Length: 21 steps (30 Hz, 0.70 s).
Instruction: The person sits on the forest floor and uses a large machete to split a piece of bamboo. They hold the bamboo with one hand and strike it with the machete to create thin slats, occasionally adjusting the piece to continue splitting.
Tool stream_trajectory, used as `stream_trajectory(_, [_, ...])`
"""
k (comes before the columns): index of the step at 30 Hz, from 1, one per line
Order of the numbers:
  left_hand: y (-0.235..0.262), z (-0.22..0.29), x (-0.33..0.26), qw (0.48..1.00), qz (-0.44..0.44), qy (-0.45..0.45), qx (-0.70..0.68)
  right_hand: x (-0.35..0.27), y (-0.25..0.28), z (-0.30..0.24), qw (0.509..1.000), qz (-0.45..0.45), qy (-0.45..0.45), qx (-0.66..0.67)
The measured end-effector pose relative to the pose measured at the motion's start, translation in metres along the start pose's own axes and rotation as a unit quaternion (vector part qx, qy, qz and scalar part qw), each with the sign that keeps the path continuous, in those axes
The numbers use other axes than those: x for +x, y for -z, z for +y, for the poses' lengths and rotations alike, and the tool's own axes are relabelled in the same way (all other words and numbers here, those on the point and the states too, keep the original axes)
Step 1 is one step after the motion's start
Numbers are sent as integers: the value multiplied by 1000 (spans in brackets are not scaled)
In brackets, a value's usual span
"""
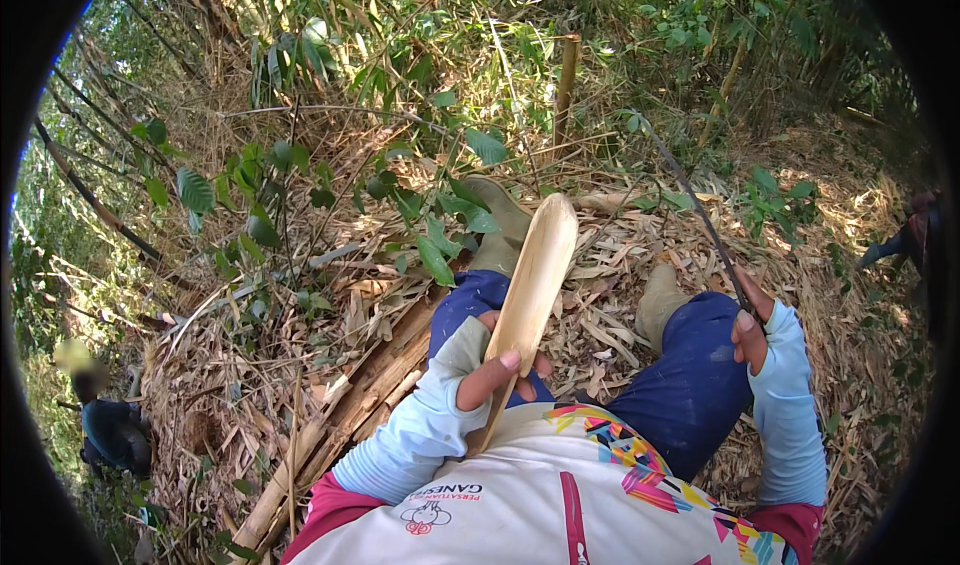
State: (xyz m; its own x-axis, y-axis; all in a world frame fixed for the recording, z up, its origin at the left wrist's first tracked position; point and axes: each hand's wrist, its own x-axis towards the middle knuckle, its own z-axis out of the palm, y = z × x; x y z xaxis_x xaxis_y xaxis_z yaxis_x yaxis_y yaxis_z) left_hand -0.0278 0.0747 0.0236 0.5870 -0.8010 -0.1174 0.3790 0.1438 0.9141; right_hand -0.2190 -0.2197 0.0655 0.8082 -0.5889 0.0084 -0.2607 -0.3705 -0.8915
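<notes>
My left hand (495,375), fingers curled, grips a long, pale, trough-shaped piece of split wood (535,275) near its lower end. The piece tilts up and away from my body, with its hollow face showing and a rounded far end. At the right, my right hand (755,330) is closed around the near end of a long, thin, dark blade, which looks like a machete (698,205). Its tip points away and to the left; the handle is hidden in my fingers. The two objects are apart from each other.
A split brown log (350,405) lies at my left leg. Leafy saplings (265,185) rise ahead, and a short cut stump (567,85) stands farther off. Dry leaves (590,340) cover the ground. Other people are at the far left (115,430) and far right (915,230).
</notes>
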Motion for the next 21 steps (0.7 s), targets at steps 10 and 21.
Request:
stream_trajectory(10, [18, 9, 9, 995, 53, -59, -56, -1, -15, 20, 997, -28, 24, 73])
stream_trajectory(21, [-6, 15, 41, 951, 156, -204, -175, 6, -131, 12, 943, -77, 27, 323])
